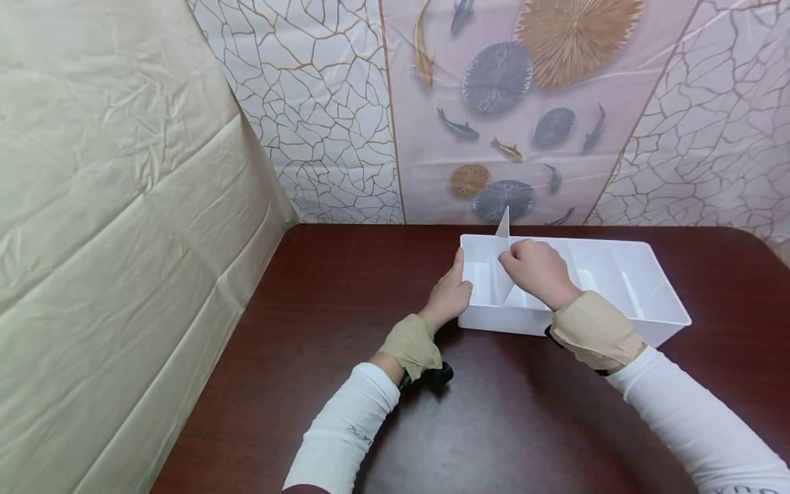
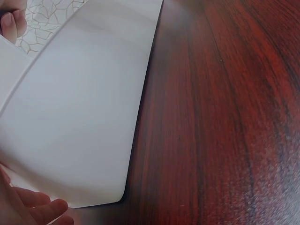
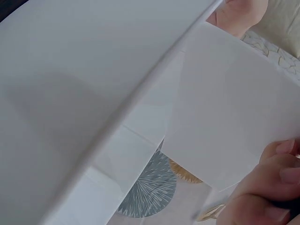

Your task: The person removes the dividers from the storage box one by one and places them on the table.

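A long white divided storage box [image 1: 494, 318] stands on the table. My right hand [image 1: 540, 269] pinches a thin white divider panel [image 1: 503, 271] by its right edge. That panel is tilted and sticks up above the box's rim near the left end; in the right wrist view the divider [image 3: 229, 103] reaches from the curled fingers [image 3: 262, 192] down into the box. At the box's left end, my left hand [image 1: 449, 293] grips the wall, its index finger along the outside. In the left wrist view, its fingers [image 2: 40, 208] lie against the box's end beside the smooth front wall [image 2: 89, 108].
Further dividers [image 1: 620, 281] cross the box to the right of my right hand. Beneath everything is a dark red-brown wooden table [image 1: 345, 295]. A patterned sheet [image 1: 333, 110] hangs behind it, and a cream cloth [image 1: 123, 226] covers the left side.
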Tool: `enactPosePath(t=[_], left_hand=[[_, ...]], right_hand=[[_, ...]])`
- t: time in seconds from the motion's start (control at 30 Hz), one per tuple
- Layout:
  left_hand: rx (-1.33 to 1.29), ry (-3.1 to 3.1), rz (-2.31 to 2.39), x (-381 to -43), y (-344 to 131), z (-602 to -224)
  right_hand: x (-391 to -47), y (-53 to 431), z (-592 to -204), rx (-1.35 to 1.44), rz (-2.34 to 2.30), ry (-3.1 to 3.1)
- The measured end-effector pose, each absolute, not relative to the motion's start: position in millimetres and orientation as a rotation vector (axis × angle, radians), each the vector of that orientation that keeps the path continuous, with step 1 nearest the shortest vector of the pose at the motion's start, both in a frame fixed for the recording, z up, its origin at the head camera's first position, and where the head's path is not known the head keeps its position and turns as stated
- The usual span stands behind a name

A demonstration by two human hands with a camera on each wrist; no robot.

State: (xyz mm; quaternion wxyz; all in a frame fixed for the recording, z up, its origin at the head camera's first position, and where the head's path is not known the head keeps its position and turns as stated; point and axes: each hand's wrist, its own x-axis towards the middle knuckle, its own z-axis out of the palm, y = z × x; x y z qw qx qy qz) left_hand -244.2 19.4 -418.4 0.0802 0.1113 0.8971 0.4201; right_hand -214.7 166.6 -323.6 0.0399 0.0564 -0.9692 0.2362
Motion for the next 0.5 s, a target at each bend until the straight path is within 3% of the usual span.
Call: enactPosePath(t=[0.5], left_hand=[[0.329,2.675,1.268,-243.5,19.6,-417.6]], right_hand=[[-213.5,167.2,-320.8,0.188,0.717,-2.936]])
